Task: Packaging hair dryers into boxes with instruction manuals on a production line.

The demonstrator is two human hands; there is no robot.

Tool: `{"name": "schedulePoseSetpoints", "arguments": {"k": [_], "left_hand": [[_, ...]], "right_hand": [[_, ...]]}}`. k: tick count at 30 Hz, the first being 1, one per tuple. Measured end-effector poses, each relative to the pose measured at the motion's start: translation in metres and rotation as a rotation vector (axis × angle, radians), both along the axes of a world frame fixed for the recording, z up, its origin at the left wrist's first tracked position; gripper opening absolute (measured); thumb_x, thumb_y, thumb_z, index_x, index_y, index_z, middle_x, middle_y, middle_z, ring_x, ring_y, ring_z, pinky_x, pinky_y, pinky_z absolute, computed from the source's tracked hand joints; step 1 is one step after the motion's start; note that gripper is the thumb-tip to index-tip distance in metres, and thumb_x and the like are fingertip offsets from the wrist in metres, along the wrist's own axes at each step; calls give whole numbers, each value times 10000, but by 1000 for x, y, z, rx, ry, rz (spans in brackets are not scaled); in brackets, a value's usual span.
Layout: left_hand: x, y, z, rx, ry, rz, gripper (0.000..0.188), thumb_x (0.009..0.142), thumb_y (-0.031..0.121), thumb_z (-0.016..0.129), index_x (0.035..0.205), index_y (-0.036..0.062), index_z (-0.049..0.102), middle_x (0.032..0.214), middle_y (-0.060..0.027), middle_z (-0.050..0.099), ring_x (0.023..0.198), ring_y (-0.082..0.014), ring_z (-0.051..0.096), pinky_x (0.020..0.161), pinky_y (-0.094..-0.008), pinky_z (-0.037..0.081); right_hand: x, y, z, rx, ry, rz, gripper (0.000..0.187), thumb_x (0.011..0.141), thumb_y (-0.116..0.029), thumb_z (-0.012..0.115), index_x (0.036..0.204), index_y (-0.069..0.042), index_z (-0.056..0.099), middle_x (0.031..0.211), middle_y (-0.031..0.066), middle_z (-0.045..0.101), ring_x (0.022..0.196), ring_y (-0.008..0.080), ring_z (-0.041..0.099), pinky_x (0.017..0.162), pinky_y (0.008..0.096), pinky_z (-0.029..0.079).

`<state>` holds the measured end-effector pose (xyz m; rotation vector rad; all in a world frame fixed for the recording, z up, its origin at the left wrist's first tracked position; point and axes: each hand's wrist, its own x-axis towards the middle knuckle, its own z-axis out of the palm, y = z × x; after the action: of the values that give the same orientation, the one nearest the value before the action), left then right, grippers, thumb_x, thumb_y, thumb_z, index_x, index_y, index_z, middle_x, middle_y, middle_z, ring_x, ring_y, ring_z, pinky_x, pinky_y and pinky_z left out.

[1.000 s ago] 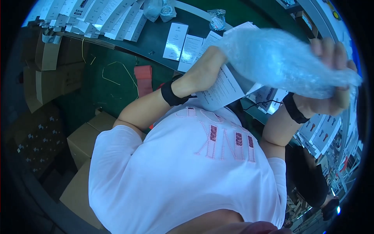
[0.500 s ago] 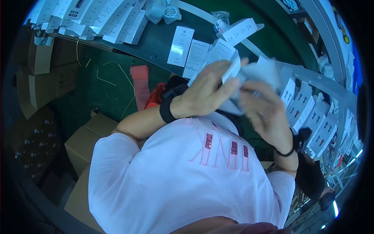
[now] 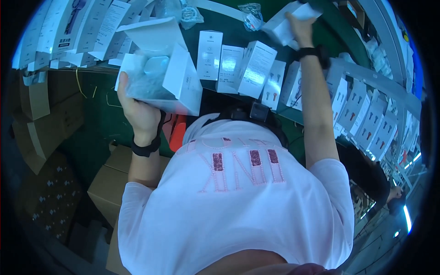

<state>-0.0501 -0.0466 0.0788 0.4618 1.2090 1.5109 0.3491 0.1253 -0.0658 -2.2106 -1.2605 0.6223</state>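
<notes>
My left hand point(image 3: 141, 114) holds an open white box point(image 3: 188, 89) at the left front of the bench. Its lid stands up, and a clear-wrapped item point(image 3: 149, 82) with a pale rounded top fills the inside. Far to the right, my outstretched right hand point(image 3: 301, 30) is closed on another white carton point(image 3: 280, 23), partly blurred. Between my arms a row of upright white cartons point(image 3: 256, 68) stands on the dark bench top. A small clear plastic bag point(image 3: 250, 18) lies just left of the carton in my right hand.
More white cartons point(image 3: 75, 27) crowd the bench's left end. Further cartons point(image 3: 362, 107) line the right side, beside a pale metal rail point(image 3: 385, 82). Brown cardboard boxes point(image 3: 110, 178) stand on the floor to my left. A person's dark sleeve point(image 3: 366, 169) shows at lower right.
My hands have moved apart. The left now supports an open, filled box at the left; the right has reached out to a white carton at the far right. Before, both worked on a blurred white piece.
</notes>
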Motion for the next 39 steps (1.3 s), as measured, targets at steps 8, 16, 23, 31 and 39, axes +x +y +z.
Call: {"name": "schedulePoseSetpoints", "arguments": {"k": [8, 16, 23, 31, 39], "left_hand": [[-12, 41, -16, 27, -10, -26, 490, 1006, 360, 305, 1251, -17, 499, 1210, -114, 575, 1110, -217, 551, 976, -347, 394], [-9, 45, -14, 45, 355, -48, 487, 1011, 295, 309, 1254, -74, 516, 1167, -134, 597, 1062, -208, 566, 948, -316, 407], [23, 46, -9, 74, 390, -422, 559, 998, 389, 431, 1336, -56, 443, 1148, -100, 592, 1027, -131, 512, 911, -289, 405], [41, 53, 1, 134, 165, -549, 688, 975, 544, 383, 1309, -49, 483, 984, -81, 622, 911, -98, 527, 807, -251, 424], [87, 30, 14, 81, 90, -774, 713, 948, 625, 345, 880, -33, 612, 748, -44, 588, 688, -111, 515, 651, -273, 425]], "right_hand": [[28, -157, 90, -284, -348, 213, 1034, 721, -324, 762, 1472, -4, 126, 1339, 333, 388, 1219, 408, 462, 990, 473, 410], [-55, -68, 90, 121, -473, 449, 823, 750, -410, 740, 1352, 37, 400, 1286, 326, 474, 1167, 451, 503, 941, 492, 432], [-21, 53, -84, -332, -193, 497, 453, 759, -288, 741, 1102, -22, 611, 769, 112, 645, 572, 127, 607, 423, 261, 455], [-119, -21, 255, 109, 498, 634, 192, 830, -136, 711, 971, -11, 674, 685, -14, 589, 538, 48, 493, 513, 178, 366], [-147, -88, 288, -106, -216, 1312, 150, 692, -2, 651, 839, 27, 651, 690, 136, 616, 614, 293, 587, 567, 353, 461]]}}
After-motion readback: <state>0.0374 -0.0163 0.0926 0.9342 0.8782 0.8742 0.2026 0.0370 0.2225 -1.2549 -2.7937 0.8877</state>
